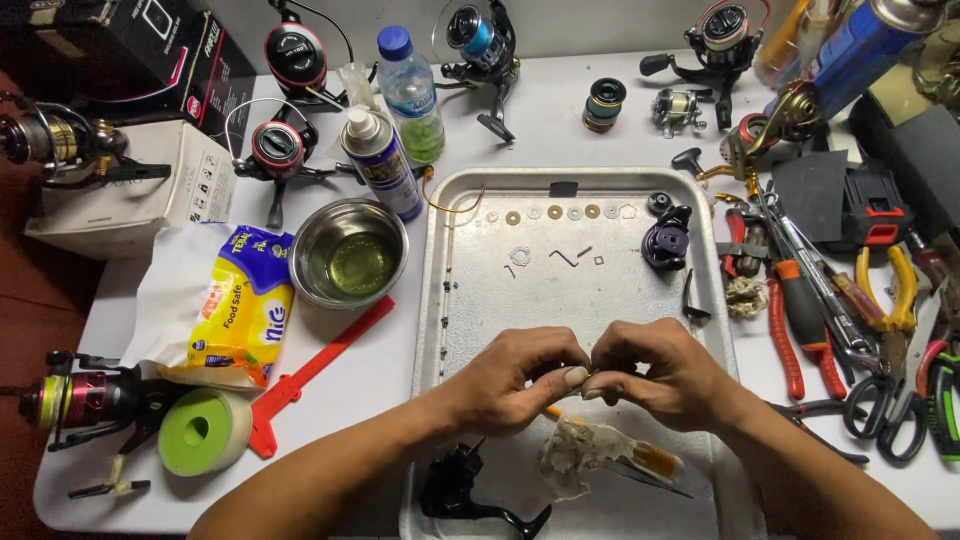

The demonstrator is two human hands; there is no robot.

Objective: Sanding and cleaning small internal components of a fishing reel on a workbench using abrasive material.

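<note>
My left hand (515, 375) and my right hand (660, 375) meet over the near half of a metal tray (450, 200). Their fingertips pinch one small part (588, 378) between them; it is mostly hidden, so I cannot tell its shape. Under my hands lie a crumpled clear plastic bag (575, 455) and a small orange-handled brush (650, 458). A black reel body with a handle (460, 490) sits at the tray's near edge. Small washers (555, 212), springs and screws are laid out in a row at the tray's far end, beside a dark purple reel part (665, 240).
Left of the tray stand a steel bowl of yellowish liquid (350, 255), a spray can (380, 165), a water bottle (410, 95), a red plastic gauge (320, 370), green tape (205, 430) and a wipes packet (225, 305). Pliers, scissors and screwdrivers (850, 300) crowd the right. Several fishing reels (280, 145) ring the table.
</note>
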